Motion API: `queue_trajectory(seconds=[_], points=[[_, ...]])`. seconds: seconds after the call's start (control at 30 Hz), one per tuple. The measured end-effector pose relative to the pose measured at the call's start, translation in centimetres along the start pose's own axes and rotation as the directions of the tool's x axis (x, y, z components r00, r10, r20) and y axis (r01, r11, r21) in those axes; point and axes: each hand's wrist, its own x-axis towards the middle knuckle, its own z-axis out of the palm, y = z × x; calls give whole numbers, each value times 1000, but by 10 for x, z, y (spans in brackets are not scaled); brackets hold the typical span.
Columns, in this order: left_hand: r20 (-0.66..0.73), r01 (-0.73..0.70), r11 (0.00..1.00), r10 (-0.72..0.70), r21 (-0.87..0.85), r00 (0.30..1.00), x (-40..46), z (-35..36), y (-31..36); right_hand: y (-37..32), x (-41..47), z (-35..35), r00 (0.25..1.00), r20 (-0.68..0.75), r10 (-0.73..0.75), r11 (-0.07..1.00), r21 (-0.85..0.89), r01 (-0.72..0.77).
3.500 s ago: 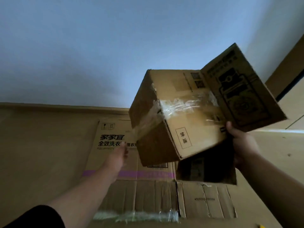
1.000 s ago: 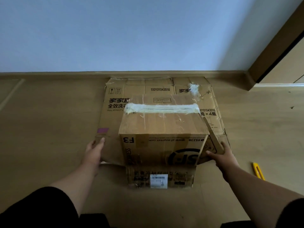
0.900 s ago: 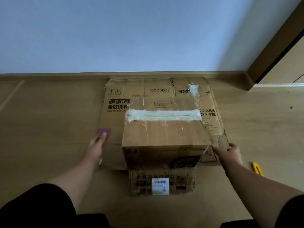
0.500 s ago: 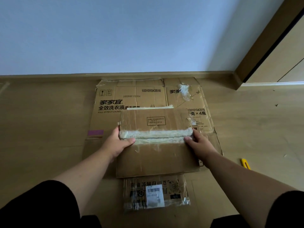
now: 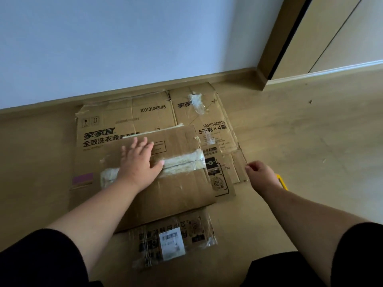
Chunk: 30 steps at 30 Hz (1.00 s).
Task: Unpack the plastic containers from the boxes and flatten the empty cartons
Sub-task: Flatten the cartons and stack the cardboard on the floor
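Lying flat under the left hand (image 5: 139,162), carton (image 5: 178,189) long axis left-right

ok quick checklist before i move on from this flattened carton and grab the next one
1. Top carton lies flat on the stack: ok.
2. Left hand presses it, palm down, fingers straight: ok.
3. Right hand off the cardboard, fingers loosely curled, holding nothing: ok.
4. Yellow knife on the floor, mostly hidden behind the right hand; blade in or out: cannot tell.
5. Tape strip on the carton: not ok if it must come off.
6. Another box to unpack in view: not ok, none visible.
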Motion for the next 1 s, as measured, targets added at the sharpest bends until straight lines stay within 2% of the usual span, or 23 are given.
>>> queue_trajectory(seconds=[0.13,0.27,0.4,0.6,0.8,0.9,1.0], points=[[62,-115,993,115,-4,991,11,17,45,73,27,-24,981,-42,189,958,-213,-193],[11,-135,987,134,85,991,13,32,68,151,45,-35,922,-57,384,843,-386,-375],[38,-127,986,123,111,992,11,34,65,184,57,-34,895,64,441,792,-498,-354],[134,-122,987,108,100,985,4,26,66,190,77,-25,919,50,391,824,-465,-325],[214,-99,991,77,93,974,-7,21,66,175,63,-8,920,145,364,824,-511,-245],[228,-78,993,56,86,972,-4,22,70,152,61,-4,943,133,305,899,-367,-239],[243,-83,993,61,81,968,-4,21,70,113,62,-8,936,234,261,962,16,-272]])
